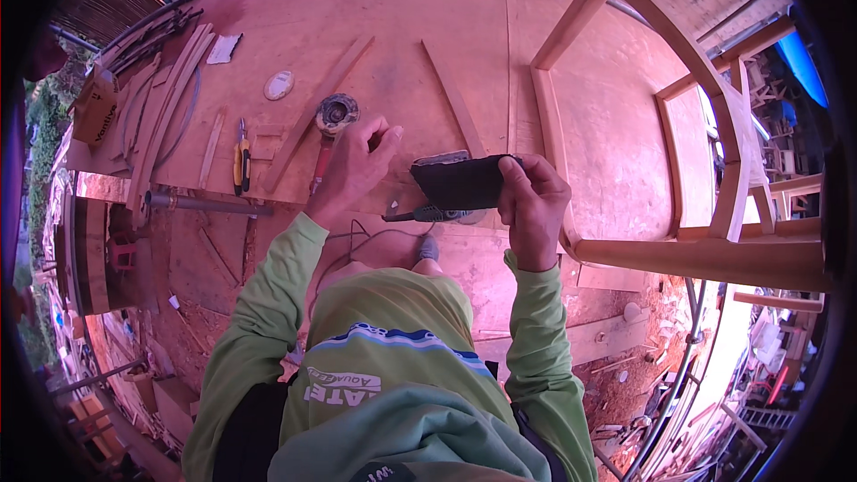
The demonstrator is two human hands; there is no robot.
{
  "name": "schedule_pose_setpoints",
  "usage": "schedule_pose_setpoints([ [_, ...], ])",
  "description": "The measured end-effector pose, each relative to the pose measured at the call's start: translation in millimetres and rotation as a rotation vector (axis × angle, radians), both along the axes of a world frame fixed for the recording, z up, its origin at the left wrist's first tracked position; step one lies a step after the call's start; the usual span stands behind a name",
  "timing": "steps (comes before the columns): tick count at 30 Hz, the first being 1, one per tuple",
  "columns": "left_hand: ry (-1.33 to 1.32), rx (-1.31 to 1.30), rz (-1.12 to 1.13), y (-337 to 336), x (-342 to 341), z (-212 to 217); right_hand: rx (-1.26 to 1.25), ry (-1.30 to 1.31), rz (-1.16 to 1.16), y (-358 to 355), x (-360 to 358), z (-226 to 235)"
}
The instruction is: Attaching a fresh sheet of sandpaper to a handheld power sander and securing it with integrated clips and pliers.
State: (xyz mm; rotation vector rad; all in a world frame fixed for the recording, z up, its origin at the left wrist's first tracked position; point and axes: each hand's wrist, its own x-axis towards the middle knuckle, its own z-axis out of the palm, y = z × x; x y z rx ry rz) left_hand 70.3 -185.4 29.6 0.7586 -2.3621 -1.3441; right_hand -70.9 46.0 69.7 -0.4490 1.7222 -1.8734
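Note:
My right hand [534,203] grips a dark rectangular sheet of sandpaper [460,182] by its right end, holding it flat over the front edge of the wooden workbench [428,45]. Just under the sheet lies a dark power sander [437,212] with a cord running down toward me. My left hand [355,165] hovers left of the sheet with fingers loosely curled and holds nothing; its fingertips are close to the sheet's left end. Green long sleeves cover both forearms.
A red-handled tool with a round wire-brush head [332,120] lies by my left hand. Yellow-handled pliers [241,161], wooden slats [453,98], a white disc [278,85] and a metal bar [210,206] rest on the bench. An unfinished wooden chair frame [714,170] stands on the right.

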Motion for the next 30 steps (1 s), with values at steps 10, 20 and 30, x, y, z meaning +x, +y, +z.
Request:
schedule_pose_setpoints([
  [10,0.123,0.769,-0.243,41.0,0.9,-16.8,-0.678,-0.871,-0.202,40.5,-44.8,-80.4],
  [20,0.122,0.579,-0.373,72.4,-17.6,-42.3,-0.986,-1.077,-0.249,28.4,-29.3,-108.9],
  [30,0.079,0.894,-0.162,102.1,-33.1,-40.3,-1.059,-1.062,-0.413,19.8,-15.6,-117.4],
])
